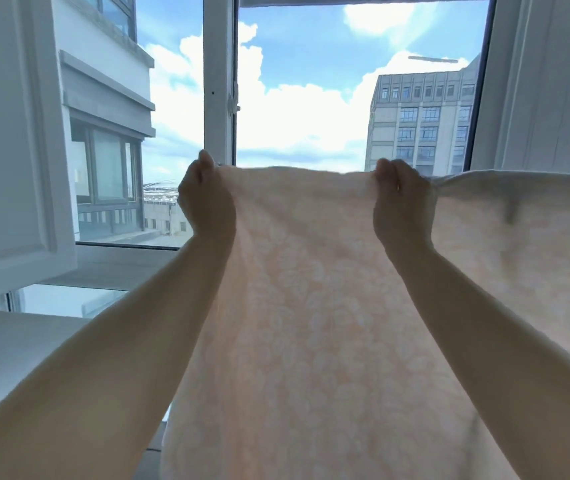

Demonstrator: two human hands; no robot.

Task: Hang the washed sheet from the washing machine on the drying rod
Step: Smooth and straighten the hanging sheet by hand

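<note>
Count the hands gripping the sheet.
2. The left hand pinches the sheet at its top left corner; the right hand grips the top edge further right.

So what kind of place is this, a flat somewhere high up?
Probably a flat's window bay or enclosed balcony, several floors up. A white-framed window looks out on tall buildings and open sky, and both hands, left and right, hold a patterned sheet up before it.

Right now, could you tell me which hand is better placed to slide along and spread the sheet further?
The right hand, probably: more sheet stretches beyond it, while the left hand already grips the sheet's end.
</note>
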